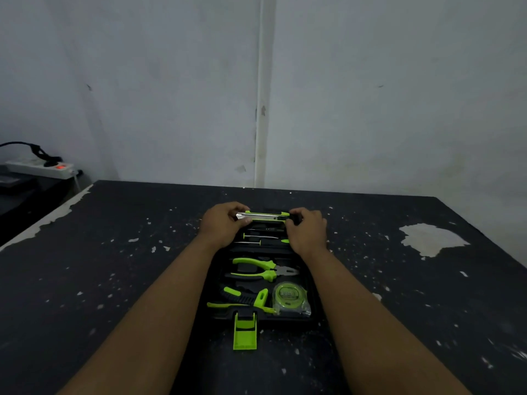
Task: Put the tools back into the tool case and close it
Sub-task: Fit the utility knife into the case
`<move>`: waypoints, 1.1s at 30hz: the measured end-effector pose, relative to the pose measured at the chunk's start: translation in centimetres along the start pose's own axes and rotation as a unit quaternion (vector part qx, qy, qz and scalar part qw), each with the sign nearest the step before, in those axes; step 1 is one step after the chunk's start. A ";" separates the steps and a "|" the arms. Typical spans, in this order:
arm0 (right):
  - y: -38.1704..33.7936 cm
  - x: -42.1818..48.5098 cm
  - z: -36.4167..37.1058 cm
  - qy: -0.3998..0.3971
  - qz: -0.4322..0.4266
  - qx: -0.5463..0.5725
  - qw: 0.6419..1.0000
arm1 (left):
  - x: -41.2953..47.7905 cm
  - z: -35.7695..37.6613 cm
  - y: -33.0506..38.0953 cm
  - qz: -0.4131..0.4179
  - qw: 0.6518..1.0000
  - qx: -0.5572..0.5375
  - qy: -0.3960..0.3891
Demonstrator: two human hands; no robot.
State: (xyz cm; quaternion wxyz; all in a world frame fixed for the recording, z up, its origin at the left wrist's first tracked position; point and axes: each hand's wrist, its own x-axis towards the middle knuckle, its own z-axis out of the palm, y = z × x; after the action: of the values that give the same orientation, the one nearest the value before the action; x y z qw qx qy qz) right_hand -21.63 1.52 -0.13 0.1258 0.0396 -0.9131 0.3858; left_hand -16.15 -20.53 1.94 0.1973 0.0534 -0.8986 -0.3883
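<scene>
The left hand point(221, 226) pinches the metal tip of the utility knife point(265, 216) and the right hand point(308, 230) grips its black tail. It lies crosswise, tip leftward, over the far end of the open tool case point(315, 309) on the worktop point(114, 266). Inside lie screwdrivers point(261, 237), pliers point(265, 269) and a tape measure point(289, 297).

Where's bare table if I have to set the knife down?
The table left of the case is bare; so is the right side, out to the peeled patch. The case is crowded: pliers, tape, screwdrivers, left hand and right hand on the knife at its far end.
</scene>
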 end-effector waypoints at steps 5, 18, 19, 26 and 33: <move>-0.6 -0.4 -0.4 -0.013 0.009 -0.013 1.000 | 0.0 -0.3 -0.1 0.012 0.999 0.007 -0.031; -1.4 -0.7 -0.8 -0.013 -0.018 -0.076 0.997 | 0.4 0.4 -0.5 0.022 0.995 0.097 0.012; -1.5 -0.7 -0.8 -0.010 -0.023 -0.079 0.997 | 0.4 0.4 -0.5 0.023 0.995 0.098 0.015; -1.7 -0.9 -0.9 0.009 -0.069 -0.126 0.990 | 0.3 0.6 -0.9 0.021 0.995 0.094 0.016; -2.2 -1.2 -1.4 0.012 -0.072 -0.152 0.986 | 0.5 0.7 -1.0 0.041 0.994 0.104 0.019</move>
State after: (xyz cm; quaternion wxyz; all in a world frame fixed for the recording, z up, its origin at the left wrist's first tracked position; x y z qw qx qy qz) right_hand -19.85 0.89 2.03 0.1692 0.0812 -0.9542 0.2330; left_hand -16.94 -20.86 0.90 0.2233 0.0440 -0.9316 -0.2834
